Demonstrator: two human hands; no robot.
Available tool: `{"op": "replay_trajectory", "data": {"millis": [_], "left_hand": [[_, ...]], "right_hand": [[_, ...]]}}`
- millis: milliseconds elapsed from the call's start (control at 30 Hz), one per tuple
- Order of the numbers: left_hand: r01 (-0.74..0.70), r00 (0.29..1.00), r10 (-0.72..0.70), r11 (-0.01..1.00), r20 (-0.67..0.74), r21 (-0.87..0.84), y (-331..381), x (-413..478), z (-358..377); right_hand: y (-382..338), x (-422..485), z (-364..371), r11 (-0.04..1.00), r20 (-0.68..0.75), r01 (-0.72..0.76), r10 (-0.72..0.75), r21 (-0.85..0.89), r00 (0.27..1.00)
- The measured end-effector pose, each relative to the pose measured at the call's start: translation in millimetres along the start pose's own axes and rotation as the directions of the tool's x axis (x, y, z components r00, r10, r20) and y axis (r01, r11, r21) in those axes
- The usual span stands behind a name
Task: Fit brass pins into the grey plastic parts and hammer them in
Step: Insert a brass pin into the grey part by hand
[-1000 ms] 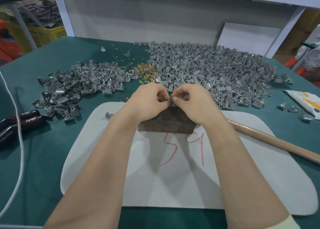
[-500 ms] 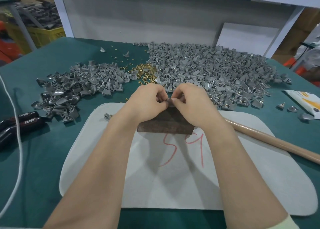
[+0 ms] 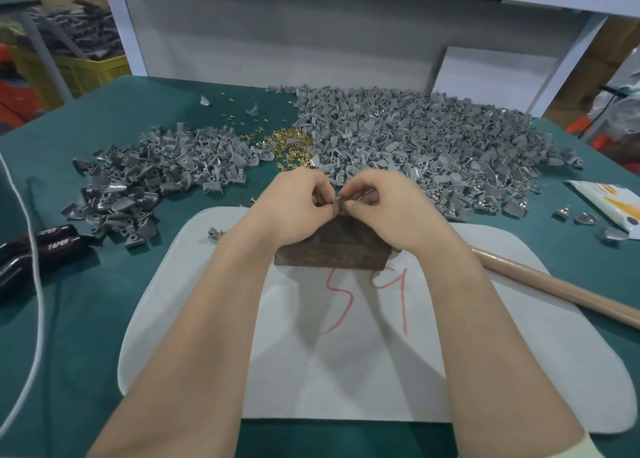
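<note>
Step in hand: seating 1 brass pin in 1 grey part, judged from the grip.
Left hand [image 3: 298,203]: fingers curled, pinching the grey part [image 3: 334,209] just over the far edge of the wood block [image 3: 329,251].
Right hand [image 3: 382,209]: fingertips pinched on the brass pin [image 3: 343,198] at the part's top; the pin is tiny and mostly hidden.
Method advised: keep the part steady, line the pin up square with its hole, and press it home by finger before setting the part on the block for the hammer.
Hammer: only a wooden handle [image 3: 554,289] shows, lying on the white pad [image 3: 519,371] beside the right forearm.
Stock: loose pins [image 3: 291,142] heaped between 2 piles of grey parts [image 3: 433,145] on the tabletop [image 3: 86,319].
Writing, pad: red handwritten "59".
Writing, black grips [image 3: 52,246]: "TAPER", printed 2 times.
</note>
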State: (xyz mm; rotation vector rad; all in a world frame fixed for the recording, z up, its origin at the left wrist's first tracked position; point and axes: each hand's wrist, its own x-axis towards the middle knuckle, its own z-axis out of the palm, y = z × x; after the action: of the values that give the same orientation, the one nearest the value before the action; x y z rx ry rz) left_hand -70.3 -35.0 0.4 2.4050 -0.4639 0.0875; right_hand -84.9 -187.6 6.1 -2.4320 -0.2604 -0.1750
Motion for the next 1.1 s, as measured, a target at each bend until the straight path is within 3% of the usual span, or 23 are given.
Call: {"op": "replay_trajectory", "data": {"millis": [167, 567, 667, 733, 800, 900, 967, 1100], "left_hand": [[0.003, 1.0, -0.003, 1.0, -0.001, 0.01, 0.4, -0.1, -0.3], [0.001, 1.0, -0.001, 1.0, 0.008, -0.003, 0.5, -0.4, -0.3], [-0.007, 1.0, 0.007, 1.0, -0.003, 0.006, -0.3, -0.9, 0.1], [-0.014, 1.0, 0.014, 1.0, -0.008, -0.003, -1.2, -1.0, 0.2], [-0.023, 1.0, 0.023, 1.0, -0.006, -0.006, -2.0, -0.7, -0.2], [-0.029, 1.0, 0.029, 1.0, 0.002, 0.011, -2.6, 0.4, -0.6], [-0.035, 0.999, 0.035, 0.999, 0.006, 0.014, -2.5, 0.6, -0.7], [-0.021, 1.0, 0.021, 1.0, 0.01, -0.001, -1.9, -0.4, -1.5]], "right_hand": [[1.3, -2.2, -8.8, 0.997, 0.003, -0.011, 0.011, 0.08, 1.0], [-0.9, -1.7, -4.2, 1.0, -0.038, 0.0, -0.001, -0.023, 0.999], [6.6, -5.5, -23.3, 0.994, -0.154, -0.103, 0.098, -0.028, 0.983], [20.7, -13.3, -44.4, 0.957, -0.186, -0.26, 0.235, -0.125, 0.954], [35.0, -25.7, -62.7, 0.868, -0.073, -0.409, 0.406, -0.282, 0.911], [44.1, -40.2, -70.3, 0.778, 0.146, -0.454, 0.558, -0.434, 0.817], [45.2, -41.8, -69.0, 0.768, 0.194, -0.464, 0.586, -0.442, 0.787], [48.0, -44.3, -75.1, 0.777, 0.197, -0.446, 0.57, -0.443, 0.797]]}}
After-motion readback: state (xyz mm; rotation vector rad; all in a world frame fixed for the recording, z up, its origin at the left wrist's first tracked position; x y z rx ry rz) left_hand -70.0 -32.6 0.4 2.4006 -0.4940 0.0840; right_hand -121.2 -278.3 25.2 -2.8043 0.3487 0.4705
